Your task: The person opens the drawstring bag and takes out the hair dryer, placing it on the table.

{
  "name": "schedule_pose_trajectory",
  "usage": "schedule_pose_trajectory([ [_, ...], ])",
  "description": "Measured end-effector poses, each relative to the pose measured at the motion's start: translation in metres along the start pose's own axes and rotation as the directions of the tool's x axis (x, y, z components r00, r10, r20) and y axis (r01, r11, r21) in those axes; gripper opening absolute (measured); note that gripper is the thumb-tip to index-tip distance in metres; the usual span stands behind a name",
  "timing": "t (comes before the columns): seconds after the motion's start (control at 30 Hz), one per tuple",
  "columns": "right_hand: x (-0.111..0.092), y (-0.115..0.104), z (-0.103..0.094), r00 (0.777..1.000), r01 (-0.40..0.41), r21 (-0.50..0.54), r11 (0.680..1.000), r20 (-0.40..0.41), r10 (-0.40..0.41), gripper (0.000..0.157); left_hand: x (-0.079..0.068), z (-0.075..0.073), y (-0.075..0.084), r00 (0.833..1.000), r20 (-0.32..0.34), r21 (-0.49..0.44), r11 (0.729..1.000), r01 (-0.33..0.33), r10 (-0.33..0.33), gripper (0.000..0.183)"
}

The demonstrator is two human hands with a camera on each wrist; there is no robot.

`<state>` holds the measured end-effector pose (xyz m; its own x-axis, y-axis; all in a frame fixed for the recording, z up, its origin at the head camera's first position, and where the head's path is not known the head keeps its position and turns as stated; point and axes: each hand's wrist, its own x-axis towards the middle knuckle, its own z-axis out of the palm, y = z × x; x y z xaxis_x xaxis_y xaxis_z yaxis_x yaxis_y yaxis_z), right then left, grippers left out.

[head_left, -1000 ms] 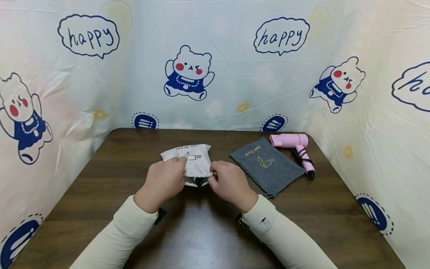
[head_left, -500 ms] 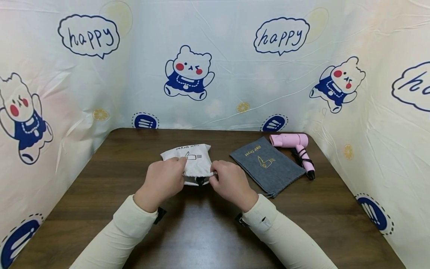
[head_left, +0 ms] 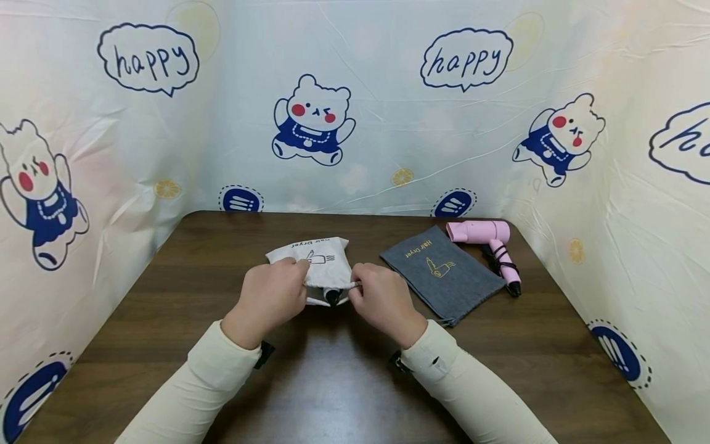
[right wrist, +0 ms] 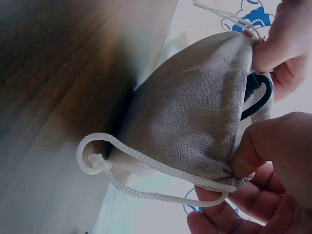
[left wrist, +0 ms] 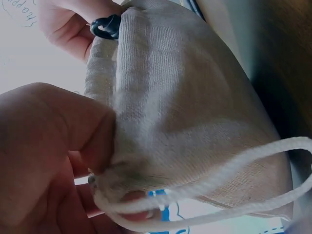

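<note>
Left of the flat dark-grey fabric pouch point(head_left: 446, 290), left hand point(head_left: 272, 297) and right hand point(head_left: 386, 303) pinch the white cloth drawstring bag point(head_left: 327, 272) at its mouth; exposed black rubbery-looking loop point(right wrist: 252, 84) may snag if tugged unevenly.

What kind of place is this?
Maybe a little curtained-off booth indoors, though I can't be sure. A curtain printed with cartoon bears closes off the back and both sides, and inside stands a brown table with a pink dryer and a white bag.
</note>
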<state>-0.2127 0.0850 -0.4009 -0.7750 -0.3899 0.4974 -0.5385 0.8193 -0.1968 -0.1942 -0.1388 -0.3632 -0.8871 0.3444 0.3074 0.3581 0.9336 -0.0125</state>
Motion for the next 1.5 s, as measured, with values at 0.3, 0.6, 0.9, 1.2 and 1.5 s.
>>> schedule_pose_trajectory([
  [0.3,0.0002,0.0016,0.0002,1.000,-0.011,0.000,1.000,-0.002,0.011,0.013,0.0002,0.0007,-0.0011,0.998,0.028,-0.028,0.998,0.058,-0.057,0.013],
  [0.6,0.0002,0.0026,0.0004,1.000,-0.028,0.003,1.000,-0.005,0.028,0.011,0.0006,-0.0012,-0.0002,0.993,0.094,-0.044,0.997,0.071,-0.067,0.012],
  [0.9,0.0006,0.0026,0.0016,0.999,-0.046,-0.015,0.999,0.001,0.046,0.010,-0.0014,0.0015,-0.0003,0.999,0.040,-0.010,1.000,0.029,-0.029,0.011],
  [1.2,0.0014,0.0039,0.0019,0.998,-0.055,-0.030,0.998,0.013,0.056,0.010,-0.0013,0.0001,-0.0017,0.998,0.060,-0.007,1.000,0.021,-0.021,0.008],
  [1.5,0.0012,0.0038,0.0013,0.998,-0.057,-0.034,0.998,0.023,0.058,0.010,-0.0027,0.0003,-0.0013,0.999,0.052,0.020,1.000,0.009,-0.010,0.011],
])
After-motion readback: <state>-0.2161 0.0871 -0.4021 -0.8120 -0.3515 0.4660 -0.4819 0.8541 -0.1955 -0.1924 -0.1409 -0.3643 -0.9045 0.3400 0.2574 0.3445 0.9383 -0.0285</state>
